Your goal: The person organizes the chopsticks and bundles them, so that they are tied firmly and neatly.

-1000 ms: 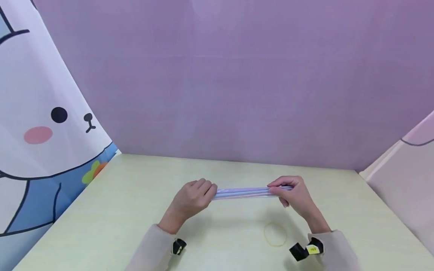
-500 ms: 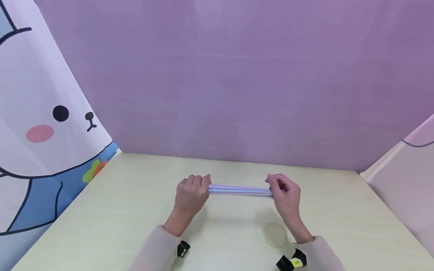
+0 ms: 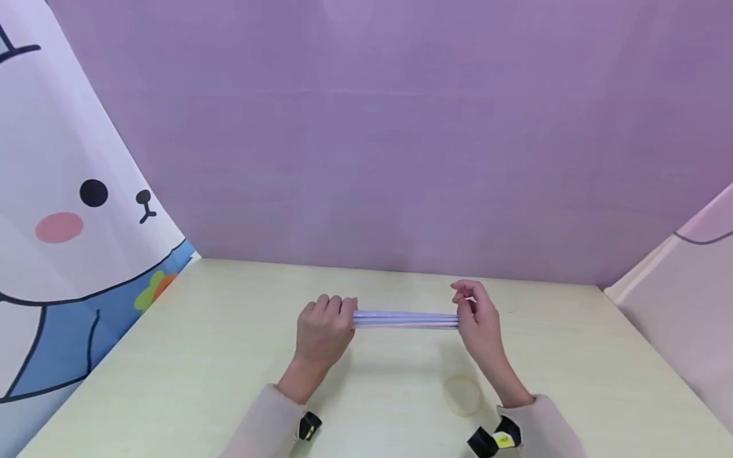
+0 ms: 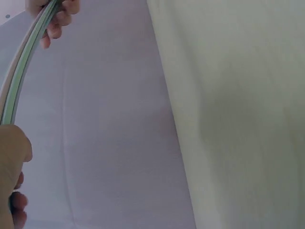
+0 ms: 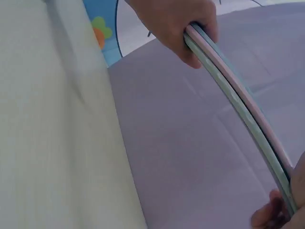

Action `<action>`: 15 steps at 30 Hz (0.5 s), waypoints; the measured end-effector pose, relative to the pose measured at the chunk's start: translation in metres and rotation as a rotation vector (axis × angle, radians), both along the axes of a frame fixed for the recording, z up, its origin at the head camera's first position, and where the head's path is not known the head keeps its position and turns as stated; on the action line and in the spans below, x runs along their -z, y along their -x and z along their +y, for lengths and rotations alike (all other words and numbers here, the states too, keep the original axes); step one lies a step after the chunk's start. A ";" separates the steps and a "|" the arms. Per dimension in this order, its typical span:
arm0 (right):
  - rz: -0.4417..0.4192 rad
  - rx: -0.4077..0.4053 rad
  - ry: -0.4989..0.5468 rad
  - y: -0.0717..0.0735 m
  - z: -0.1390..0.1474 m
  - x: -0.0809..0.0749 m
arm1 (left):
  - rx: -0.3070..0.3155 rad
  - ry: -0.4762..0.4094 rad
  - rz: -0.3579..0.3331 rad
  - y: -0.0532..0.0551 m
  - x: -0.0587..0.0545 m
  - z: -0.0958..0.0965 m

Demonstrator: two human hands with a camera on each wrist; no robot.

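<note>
A bundle of slim pastel sticks (image 3: 405,320) in lilac, blue, pink and green is held level above the table, stretched between both hands. My left hand (image 3: 325,329) grips its left end, fingers wrapped round it and knuckles up. At the other end my right hand (image 3: 481,321) holds the bundle between thumb and fingers, some of its fingers raised above the sticks. Both ends of the bundle are hidden in the hands. In the right wrist view the green and pink sticks (image 5: 243,107) lie tightly side by side.
A thin yellow rubber band (image 3: 464,395) lies on the pale table (image 3: 229,356), below and left of the right wrist. Behind the table stands a purple backdrop (image 3: 366,140). A cartoon-print cloth (image 3: 86,267) hangs along the left side.
Over the second, my right hand moves slightly left and turns more upright, and the stick ends showing beyond its thumb become hidden. My left hand also turns more upright; the bundle stays gripped throughout.
</note>
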State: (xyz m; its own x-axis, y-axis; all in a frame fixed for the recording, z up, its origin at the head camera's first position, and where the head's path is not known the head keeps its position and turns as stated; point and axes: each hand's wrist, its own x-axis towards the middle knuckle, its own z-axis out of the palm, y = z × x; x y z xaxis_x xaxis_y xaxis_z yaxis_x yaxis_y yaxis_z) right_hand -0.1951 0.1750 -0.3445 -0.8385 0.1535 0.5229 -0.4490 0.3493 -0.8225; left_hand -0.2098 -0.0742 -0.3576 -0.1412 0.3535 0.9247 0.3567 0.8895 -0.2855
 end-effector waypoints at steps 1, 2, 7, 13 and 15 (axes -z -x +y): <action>0.031 0.027 -0.040 0.001 -0.002 0.001 | -0.031 0.003 -0.004 -0.001 0.002 -0.001; 0.061 0.041 -0.066 0.001 -0.003 0.001 | -0.058 0.009 -0.011 -0.002 0.004 -0.001; 0.062 -0.015 -0.025 0.000 -0.005 0.002 | -0.088 0.061 -0.033 -0.004 0.008 -0.004; -0.096 -0.497 0.209 0.000 0.006 0.001 | -0.073 0.051 0.025 0.002 0.000 -0.009; -0.129 -0.600 0.261 0.002 0.011 0.001 | -0.065 0.058 0.038 0.003 -0.001 -0.009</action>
